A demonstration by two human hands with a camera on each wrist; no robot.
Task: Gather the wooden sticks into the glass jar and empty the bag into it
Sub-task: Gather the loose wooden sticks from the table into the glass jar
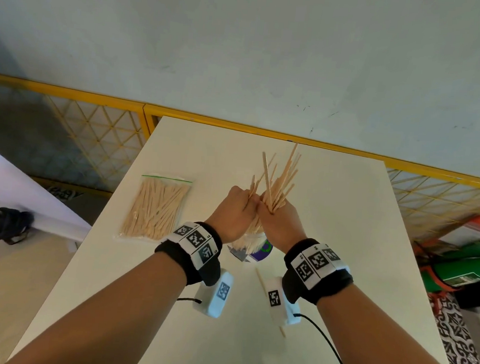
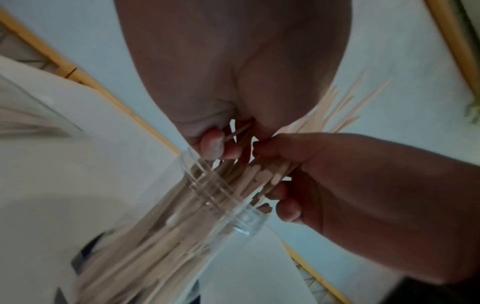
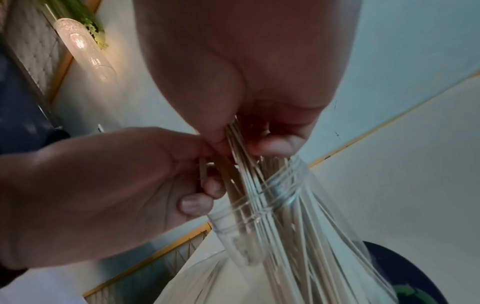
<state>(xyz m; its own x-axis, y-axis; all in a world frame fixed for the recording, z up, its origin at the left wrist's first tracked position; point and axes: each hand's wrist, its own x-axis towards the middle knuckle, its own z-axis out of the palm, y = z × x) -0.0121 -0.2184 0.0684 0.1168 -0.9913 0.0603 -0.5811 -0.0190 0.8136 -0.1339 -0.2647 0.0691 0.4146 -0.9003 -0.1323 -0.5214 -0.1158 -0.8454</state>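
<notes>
Two bare forearms, each strapped with a black wristband carrying printed markers, reach over a white table (image 1: 328, 245) in the head view, where the left hand (image 1: 235, 210) and right hand (image 1: 280, 216) meet knuckle to knuckle above the glass jar (image 1: 253, 241), both curled tight around a fan of wooden sticks (image 1: 278, 179) whose upper ends splay away from the person. Just left of the hands lies the bag (image 1: 154, 207), a clear zip pouch packed with more sticks, its green seal apparently still closed; a stray stick (image 1: 261, 278) lies on the table near the right wrist. From the left wrist camera, the left hand's fingertips (image 2: 213, 146) pinch a few sticks directly over the jar's threaded mouth (image 2: 223, 197), while the right hand grips the thicker bunch beside it, lower ends already inside the glass. From the right wrist camera, the right hand's fingers (image 3: 272, 146) clamp the bundle just above the rim and the left hand squeezes in from the side; the sticks (image 3: 262, 185) run down through the neck and spread out inside. Judged from this, the gathering step is nearly finished: next comes releasing the bundle so it drops in, collecting the stray stick, then opening and tipping the bag, with care that the crowded neck does not jam.
</notes>
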